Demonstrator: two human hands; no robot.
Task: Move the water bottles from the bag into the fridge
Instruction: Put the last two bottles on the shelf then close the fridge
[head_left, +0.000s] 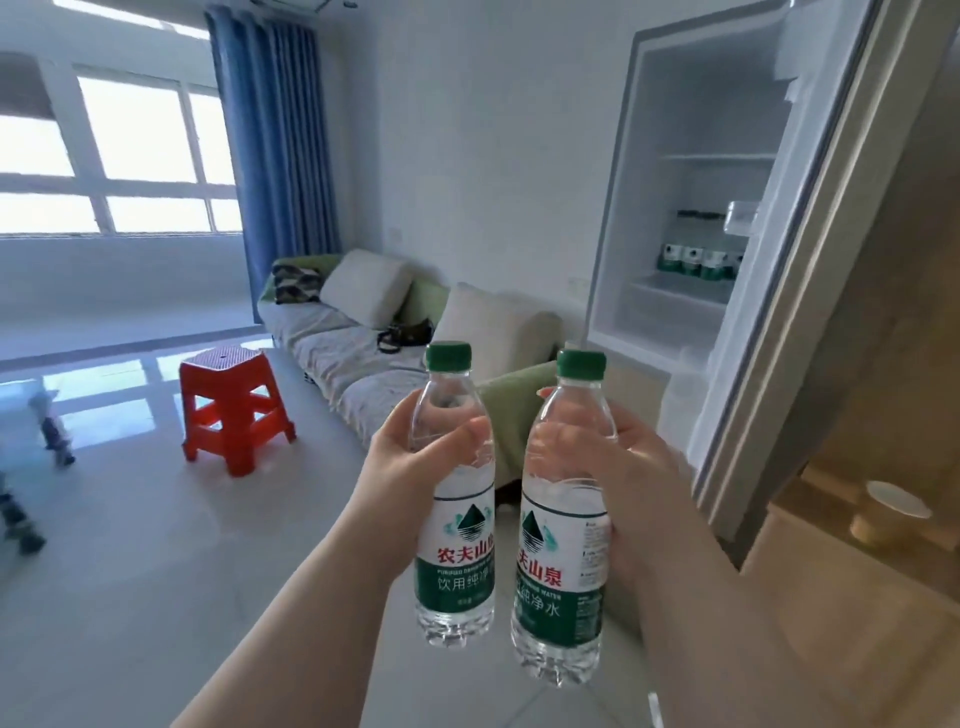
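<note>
At the far left a bright window (104, 145) and a blue curtain (275, 130) fill the wall, with a red stool (234, 410) on the tiled floor (130, 545) and a sofa (353, 353) behind it. Nearer the middle, the left hand (410, 467) is wrapped around the shoulder of one green-capped water bottle (454, 519), thumb across the front. Just beside it, the right hand (623, 467) is closed the same way around a second water bottle (563, 545); the two bottles stand upright, close together but apart. Further right the fridge (675, 208) stands with its door (810, 260) swung wide, and a row of shelved bottles (698, 260) with matching labels sits on a middle shelf.

Both grips sit high, above the label, so a bottle could swing or slip on the clear plastic. With both hands full, nothing is free to steady a bottle; nudging the row could topple it. The door edge lies close to the right arm's path.

The bag is nowhere in view. The fridge's lower part is hidden behind the bottles and the door, and objects at the left edge are too blurred to identify.
</note>
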